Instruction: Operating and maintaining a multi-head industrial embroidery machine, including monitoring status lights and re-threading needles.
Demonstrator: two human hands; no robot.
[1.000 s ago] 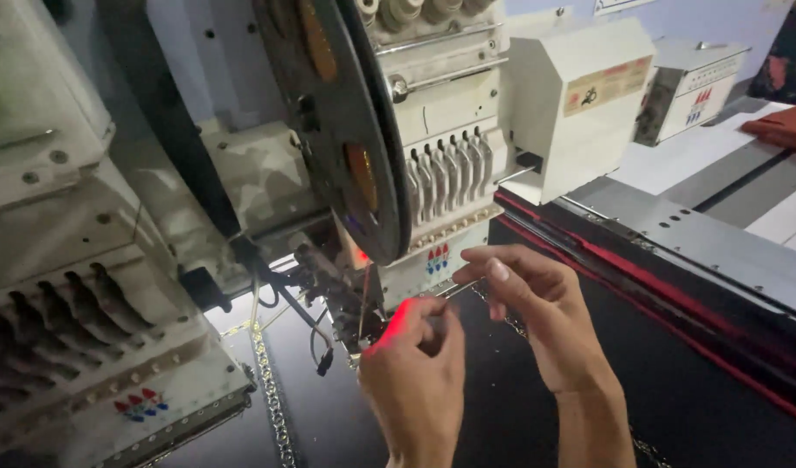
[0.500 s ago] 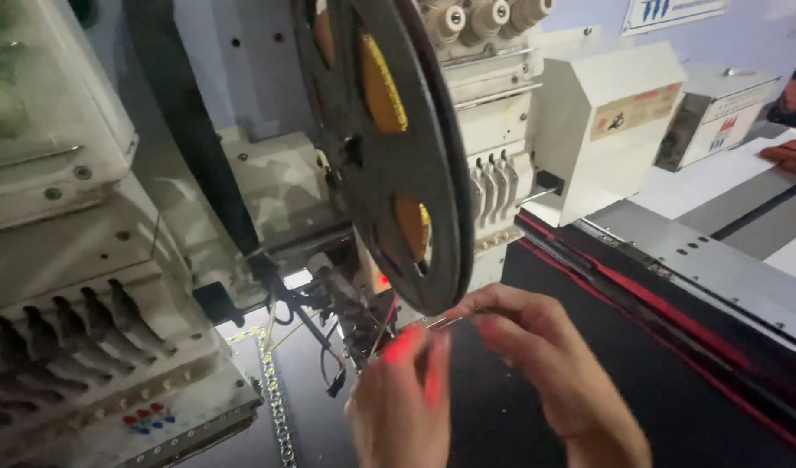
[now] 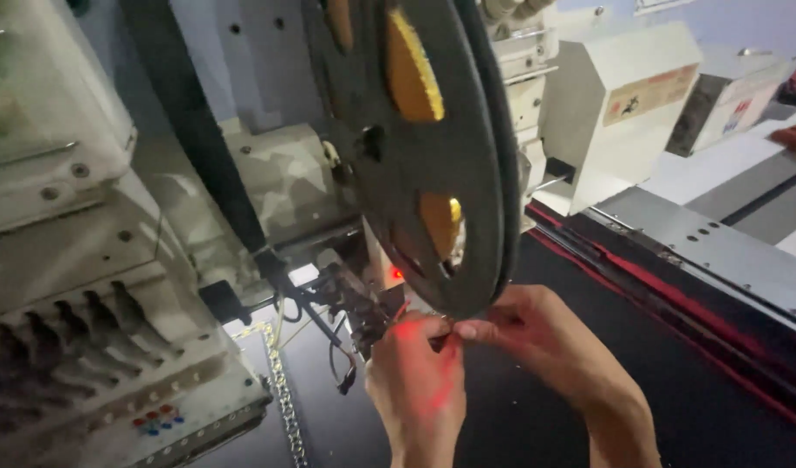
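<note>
A large black reel [image 3: 433, 156] with yellow-orange openings hangs on the front of a white embroidery machine head [image 3: 277, 182]. Both my hands meet just under its lower rim. My left hand [image 3: 415, 386] is lit red by a small lamp and pinches with thumb and fingers. My right hand [image 3: 545, 338] comes in from the right, its fingertips pressed against the left hand's. Between them is a thin strip [image 3: 450, 329], mostly hidden by the fingers. The dark needle and feeder mechanism [image 3: 355, 303] with black cables sits just left of my hands.
Another white machine head with a row of slots [image 3: 77, 321] fills the left. More white heads [image 3: 615, 104] stand at the right rear. Black fabric [image 3: 675, 407] lies under my hands, with a red-edged frame and grey perforated metal rail [image 3: 719, 251] at right. A glittering trim [image 3: 281, 399] runs across the fabric at lower left.
The view has moved closer and lower, so the reel now looms larger. My hands have risen to the reel's lower rim and closed together; the thin strip seen between them is now mostly covered.
</note>
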